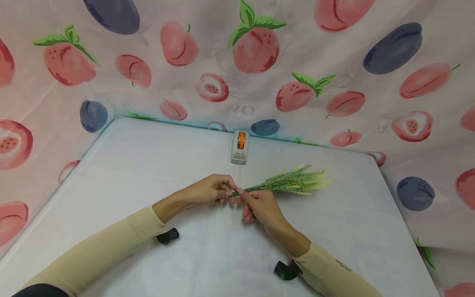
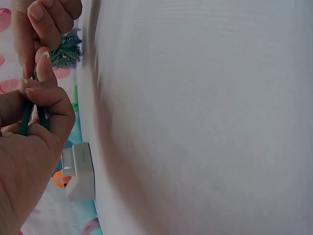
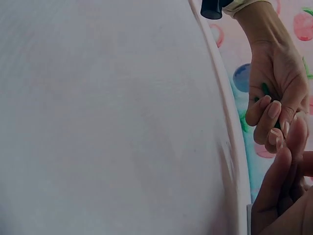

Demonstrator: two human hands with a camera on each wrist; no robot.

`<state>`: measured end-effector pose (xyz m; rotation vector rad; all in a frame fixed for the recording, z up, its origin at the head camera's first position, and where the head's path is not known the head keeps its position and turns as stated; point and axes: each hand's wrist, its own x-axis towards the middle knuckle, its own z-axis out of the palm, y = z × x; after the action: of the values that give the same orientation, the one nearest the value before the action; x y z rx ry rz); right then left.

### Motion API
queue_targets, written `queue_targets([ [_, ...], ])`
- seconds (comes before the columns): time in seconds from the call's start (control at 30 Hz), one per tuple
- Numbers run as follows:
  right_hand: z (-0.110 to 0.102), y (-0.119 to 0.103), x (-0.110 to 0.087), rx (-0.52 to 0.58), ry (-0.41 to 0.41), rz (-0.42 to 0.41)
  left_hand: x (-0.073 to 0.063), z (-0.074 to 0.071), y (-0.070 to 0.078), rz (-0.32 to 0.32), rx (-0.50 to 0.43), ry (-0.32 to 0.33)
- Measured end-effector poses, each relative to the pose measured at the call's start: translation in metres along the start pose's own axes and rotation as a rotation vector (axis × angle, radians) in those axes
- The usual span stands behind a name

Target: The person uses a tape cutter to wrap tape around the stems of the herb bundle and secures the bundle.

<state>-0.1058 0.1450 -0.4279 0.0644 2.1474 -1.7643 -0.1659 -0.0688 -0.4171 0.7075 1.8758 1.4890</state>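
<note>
A bunch of artificial greenery (image 1: 297, 181), with feathery green sprigs and yellowish tips, lies sideways above the white table, tips pointing right. My left hand (image 1: 213, 189) grips its thin green stems (image 2: 25, 117) at the cut end, which show in the palm in the left wrist view. Close beside it, my right hand (image 1: 264, 208) pinches the stems between thumb and fingers, the fingertips of both hands meeting. From a grey tape dispenser (image 1: 239, 152) with an orange wheel, a narrow clear strip of tape (image 1: 240, 175) runs down toward the fingertips.
The white-covered table (image 1: 167, 152) reaches back to a hanging cloth (image 1: 222, 53) printed with pink fruit and dark plums. The dispenser stands near the table's back edge. Black wrist devices (image 1: 168, 236) sit under both sleeve cuffs.
</note>
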Motion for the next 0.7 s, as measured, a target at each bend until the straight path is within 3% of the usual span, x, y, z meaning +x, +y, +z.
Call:
queue_targets([
  [0.1, 0.0, -0.003, -0.003, -0.081, -0.044, -0.054, 0.0, -0.001, -0.001, -0.017, 0.005, 0.001],
  [0.2, 0.0, -0.011, -0.009, -0.246, -0.029, -0.197, 0.0, -0.004, -0.002, -0.034, 0.004, -0.006],
  [0.27, -0.002, -0.016, -0.011, -0.434, 0.01, -0.41, 0.0, -0.007, -0.002, -0.033, -0.001, -0.021],
  [0.4, -0.012, -0.022, -0.005, -0.893, 0.17, -0.94, 0.002, -0.013, -0.003, -0.034, -0.011, -0.053],
  [0.47, -0.016, -0.022, 0.001, -1.057, 0.242, -1.108, 0.003, -0.016, -0.003, -0.029, -0.017, -0.063],
  [0.53, -0.02, -0.023, 0.006, -1.177, 0.278, -1.164, 0.003, -0.018, -0.003, -0.029, -0.024, -0.07],
  [0.7, -0.025, -0.021, 0.014, -1.304, 0.329, -1.155, 0.004, -0.023, -0.001, -0.035, -0.037, -0.077],
])
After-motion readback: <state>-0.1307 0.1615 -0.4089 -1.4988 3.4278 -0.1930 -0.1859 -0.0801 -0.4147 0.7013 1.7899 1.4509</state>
